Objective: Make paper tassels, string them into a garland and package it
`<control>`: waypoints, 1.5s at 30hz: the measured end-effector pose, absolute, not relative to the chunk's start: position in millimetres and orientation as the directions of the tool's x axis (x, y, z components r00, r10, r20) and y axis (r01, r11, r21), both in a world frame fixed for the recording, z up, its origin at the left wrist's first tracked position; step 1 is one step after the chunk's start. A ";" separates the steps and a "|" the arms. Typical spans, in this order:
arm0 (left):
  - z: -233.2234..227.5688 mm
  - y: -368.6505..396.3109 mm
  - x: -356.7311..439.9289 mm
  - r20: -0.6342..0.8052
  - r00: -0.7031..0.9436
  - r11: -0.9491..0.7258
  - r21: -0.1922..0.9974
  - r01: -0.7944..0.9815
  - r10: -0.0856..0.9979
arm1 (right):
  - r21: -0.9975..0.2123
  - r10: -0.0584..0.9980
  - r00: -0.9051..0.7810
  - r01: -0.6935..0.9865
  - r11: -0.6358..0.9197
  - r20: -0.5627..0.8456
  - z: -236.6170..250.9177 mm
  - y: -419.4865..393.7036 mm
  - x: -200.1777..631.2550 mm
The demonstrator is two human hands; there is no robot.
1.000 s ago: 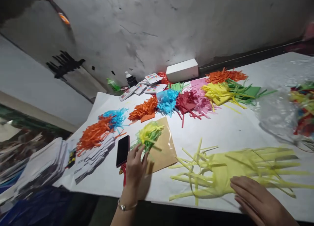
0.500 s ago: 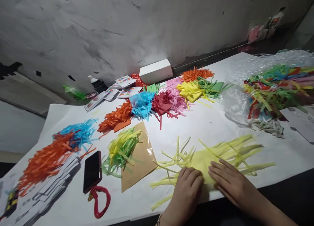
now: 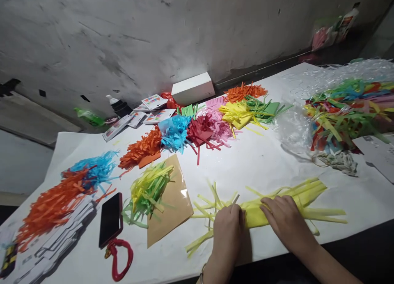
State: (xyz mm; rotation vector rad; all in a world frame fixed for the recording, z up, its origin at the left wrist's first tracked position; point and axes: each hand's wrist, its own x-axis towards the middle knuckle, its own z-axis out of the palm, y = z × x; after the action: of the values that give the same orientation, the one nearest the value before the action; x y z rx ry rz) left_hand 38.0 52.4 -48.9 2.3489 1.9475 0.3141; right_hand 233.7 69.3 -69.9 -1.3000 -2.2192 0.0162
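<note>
Left hand [image 3: 227,230] and right hand [image 3: 285,219] grip the yellow paper [image 3: 255,216] on the worktop [image 3: 221,167]; phone [image 3: 111,219] lies at its 9 o'clock.

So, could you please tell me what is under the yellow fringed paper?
The white surface shows around the yellow fringed paper and between its loose strips. What lies beneath its middle is covered; the left hand and right hand also hide parts of the paper.

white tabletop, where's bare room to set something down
The widest bare patch lies between the brown paper, the dark red fringed paper, the clear plastic and the yellow fringed paper. A smaller one lies between the red cord loop and the left hand. Crowded: before the white box, and at right around multicoloured streamers.
</note>
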 end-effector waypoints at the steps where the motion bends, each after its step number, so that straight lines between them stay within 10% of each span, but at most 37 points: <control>1: -48.1 54.9 38.8 0.095 0.159 -0.174 0.184 0.967 0.983 | -0.271 0.816 -0.356 0.817 0.509 0.456 -70.9 72.9 232.9; 13: -46.1 66.0 31.6 0.037 0.111 -0.117 0.247 0.962 0.993 | -0.191 0.573 -0.531 0.608 0.771 0.624 -70.4 50.9 236.8; 21: -49.0 37.9 30.5 0.403 0.454 -0.581 0.285 0.763 0.795 | -0.287 0.594 -0.526 0.552 0.783 0.610 -57.0 55.6 229.1; 32: -63.3 32.4 25.0 0.412 0.213 -0.375 0.367 0.851 0.886 | -0.346 0.783 -0.396 0.734 0.584 0.480 -69.1 58.0 241.0; 40: -57.9 47.1 32.9 0.291 0.078 -0.137 0.189 0.972 0.954 | -0.265 0.854 -0.251 0.878 0.399 0.455 -58.7 71.4 224.7; 45: -56.6 47.6 32.4 0.295 0.075 -0.140 0.204 0.969 0.953 | -0.311 0.704 -0.458 0.669 0.675 0.543 -60.9 63.3 225.2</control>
State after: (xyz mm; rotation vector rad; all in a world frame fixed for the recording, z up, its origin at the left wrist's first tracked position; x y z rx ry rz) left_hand 32.4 47.6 -56.6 2.3360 2.0892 0.5773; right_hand 225.2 63.3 -60.9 -1.0516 -2.2315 0.0690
